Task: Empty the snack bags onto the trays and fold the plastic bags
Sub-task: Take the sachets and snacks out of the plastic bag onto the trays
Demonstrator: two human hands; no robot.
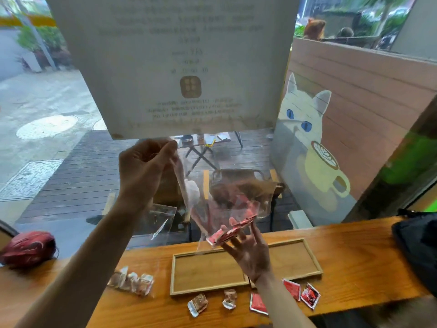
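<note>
Nearest on the counter (354,252): loose snacks along the front edge. Two clear-wrapped pieces (197,304), a red packet (258,303) just right of them, two more red packets (309,295) beside the right forearm. A clump of clear-wrapped snacks (132,281) lies left of the tray

Tray (208,273): wooden, shallow, bare inside. A second tray (305,256) butts against its right end, partly hidden by the right hand

Right hand (250,253): palm up above the trays, fingers spread and mostly straight, red packets (230,232) resting on the fingertips through the low end of the bag. No curl round them that I can see

Left hand (144,166): raised high, fingers pinching one end of the bag (212,204). Bag is clear plastic, hangs slanting down from that pinch to the right hand, held in the air above the trays

Left end of counter: dark red helmet (28,248). Right end: black bag (418,247)

Beyond: window glass with a pale notice (170,62) stuck to it, a painted cat (305,114) with a coffee cup on the wall at right, wooden decking and folding chairs outside
</note>
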